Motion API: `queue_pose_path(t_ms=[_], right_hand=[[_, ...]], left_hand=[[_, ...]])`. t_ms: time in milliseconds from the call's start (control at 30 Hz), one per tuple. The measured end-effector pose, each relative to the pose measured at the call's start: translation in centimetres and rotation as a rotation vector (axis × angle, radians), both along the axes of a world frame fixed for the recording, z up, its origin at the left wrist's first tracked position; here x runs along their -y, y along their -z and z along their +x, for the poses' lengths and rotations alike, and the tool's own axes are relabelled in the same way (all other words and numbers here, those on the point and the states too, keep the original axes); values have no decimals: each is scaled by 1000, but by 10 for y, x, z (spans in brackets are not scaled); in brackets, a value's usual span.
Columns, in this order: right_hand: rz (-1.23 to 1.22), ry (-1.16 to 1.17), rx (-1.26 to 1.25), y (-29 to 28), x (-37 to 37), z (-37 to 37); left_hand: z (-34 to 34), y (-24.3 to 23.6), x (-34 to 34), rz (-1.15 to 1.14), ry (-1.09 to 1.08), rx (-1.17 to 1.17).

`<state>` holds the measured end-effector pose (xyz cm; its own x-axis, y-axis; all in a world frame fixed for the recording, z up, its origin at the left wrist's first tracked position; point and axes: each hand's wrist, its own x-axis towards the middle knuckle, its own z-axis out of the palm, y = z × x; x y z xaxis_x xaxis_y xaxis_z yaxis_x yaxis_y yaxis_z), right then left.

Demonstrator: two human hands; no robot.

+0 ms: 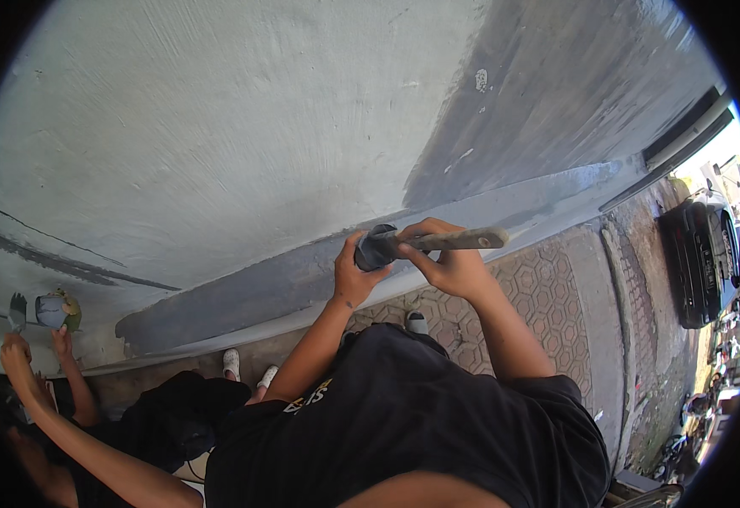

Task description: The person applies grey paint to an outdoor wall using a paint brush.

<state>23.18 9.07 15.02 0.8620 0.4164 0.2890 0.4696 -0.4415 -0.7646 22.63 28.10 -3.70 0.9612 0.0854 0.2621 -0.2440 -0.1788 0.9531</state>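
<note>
My left hand (354, 269) is wrapped round a small dark grey cup (376, 248) in front of my chest. In my right hand (452, 264) is a paintbrush (476, 240), gripped by its worn, flat handle. The handle points to the right, and the brush's head is at the mouth of the cup, where its bristles are hidden. Just beyond both hands stands a pale wall (243, 127). A wide band of darker grey paint (556, 102) covers its right part, and another strip of grey paint (243, 292) runs along its lower edge.
At the left, a co-worker's hand (16, 351) holds a grey-coated paintbrush (17, 310), and the other holds a paint container (50, 311) near the wall. Patterned paving (539, 296) lies below me. A dark car (693, 262) stands at the far right.
</note>
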Motion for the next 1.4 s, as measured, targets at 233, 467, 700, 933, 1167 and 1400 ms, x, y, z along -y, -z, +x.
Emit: queue_pose_path(t_ms=[233, 467, 700, 933, 1167, 1400], right_hand=[[-101, 107, -112, 35, -29, -8], [56, 191, -51, 44, -31, -15], [349, 460, -177, 50, -15, -21], [936, 672, -422, 99, 9, -7], [1122, 763, -518, 181, 1, 10], [1039, 585, -97, 77, -12, 21]], left_hand=[[-11, -4, -16, 212, 5, 144], [-9, 6, -24, 145, 56, 52], [0, 11, -32, 183, -11, -11], [-1, 33, -49, 140, -107, -104], [-1, 47, -61, 89, -108, -94], [2, 52, -71, 70, -103, -49]])
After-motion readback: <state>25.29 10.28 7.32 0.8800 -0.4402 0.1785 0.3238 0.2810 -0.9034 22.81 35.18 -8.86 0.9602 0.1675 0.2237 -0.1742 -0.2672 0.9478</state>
